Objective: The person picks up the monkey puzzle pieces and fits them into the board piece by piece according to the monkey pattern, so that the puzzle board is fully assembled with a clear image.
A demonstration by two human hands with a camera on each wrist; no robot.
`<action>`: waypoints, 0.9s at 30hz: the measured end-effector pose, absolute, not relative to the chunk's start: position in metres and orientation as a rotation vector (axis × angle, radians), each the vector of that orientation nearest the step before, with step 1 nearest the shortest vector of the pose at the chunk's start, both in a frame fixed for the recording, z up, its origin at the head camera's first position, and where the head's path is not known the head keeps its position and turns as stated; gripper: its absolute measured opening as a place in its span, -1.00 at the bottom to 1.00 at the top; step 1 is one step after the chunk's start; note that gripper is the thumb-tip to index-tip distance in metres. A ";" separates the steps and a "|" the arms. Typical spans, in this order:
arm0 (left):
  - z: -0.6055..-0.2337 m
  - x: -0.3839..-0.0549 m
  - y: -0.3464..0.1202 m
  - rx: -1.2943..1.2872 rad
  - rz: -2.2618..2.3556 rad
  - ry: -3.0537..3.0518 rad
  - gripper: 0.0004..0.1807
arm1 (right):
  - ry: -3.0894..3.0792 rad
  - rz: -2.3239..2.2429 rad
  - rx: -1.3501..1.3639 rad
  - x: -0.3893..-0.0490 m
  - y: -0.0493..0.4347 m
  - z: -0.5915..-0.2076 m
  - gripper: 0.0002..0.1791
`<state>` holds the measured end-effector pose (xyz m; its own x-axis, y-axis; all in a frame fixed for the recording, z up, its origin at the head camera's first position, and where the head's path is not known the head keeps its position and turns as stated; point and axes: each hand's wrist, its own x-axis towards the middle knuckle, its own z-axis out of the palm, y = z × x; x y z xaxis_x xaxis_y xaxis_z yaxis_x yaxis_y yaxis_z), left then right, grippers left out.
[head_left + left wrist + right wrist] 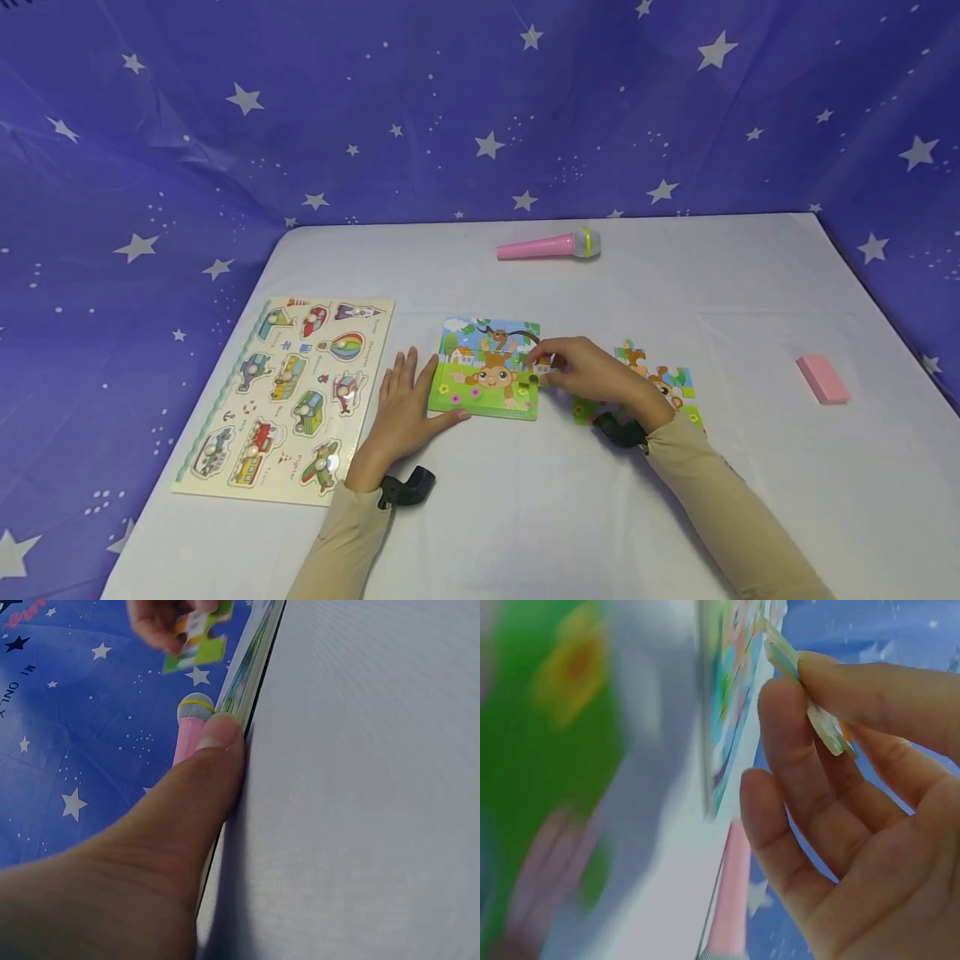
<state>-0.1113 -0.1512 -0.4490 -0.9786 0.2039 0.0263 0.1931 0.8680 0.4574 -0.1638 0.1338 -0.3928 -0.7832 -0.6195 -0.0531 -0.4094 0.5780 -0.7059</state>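
A square monkey jigsaw puzzle (491, 379) lies in the middle of the table. My left hand (408, 417) rests at its left side with fingers spread, the thumb (217, 735) against the near edge in the left wrist view. Over the puzzle's right edge, my right hand (596, 371) pinches a jigsaw piece (543, 367) between thumb and fingertips. The piece (201, 649) shows green and white with orange, and it is seen nearly edge-on in the right wrist view. Partly hidden under the right forearm lies a second monkey jigsaw (678, 383) with an uneven outline.
A cream vehicle peg board (281, 392) lies left of the left hand. Behind the puzzle is a pink toy microphone (543, 247). A pink block (822, 379) sits at the far right. A purple star-patterned cloth (420, 92) hangs behind the white table.
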 end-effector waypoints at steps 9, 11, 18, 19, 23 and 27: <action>-0.447 -0.111 -0.150 0.323 0.734 3.005 0.04 | 2.631 -0.893 -1.019 -0.165 0.079 -0.388 -0.77; -0.447 -0.111 -0.150 0.329 0.739 3.005 0.04 | 2.689 -0.835 -1.025 -0.166 0.067 -0.386 -0.76; -0.450 -0.112 -0.151 0.336 0.736 3.006 0.03 | 2.688 -0.824 -0.954 -0.178 0.039 -0.393 -0.74; -0.450 -0.112 -0.151 0.337 0.740 3.005 0.04 | 2.675 -0.833 -0.942 -0.180 0.037 -0.395 -0.73; -0.451 -0.112 -0.152 0.336 0.726 3.004 0.04 | 2.619 -0.858 -0.919 -0.189 0.029 -0.403 -0.71; -0.452 -0.112 -0.153 0.334 0.721 3.005 0.03 | 2.591 -0.881 -0.926 -0.194 0.026 -0.408 -0.69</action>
<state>-0.1125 -0.1532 -0.4515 -0.9763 0.2156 0.0177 0.2002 0.8692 0.4522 -0.1936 0.0258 -0.4077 -0.7660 -0.6421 -0.0315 -0.4897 0.6145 -0.6185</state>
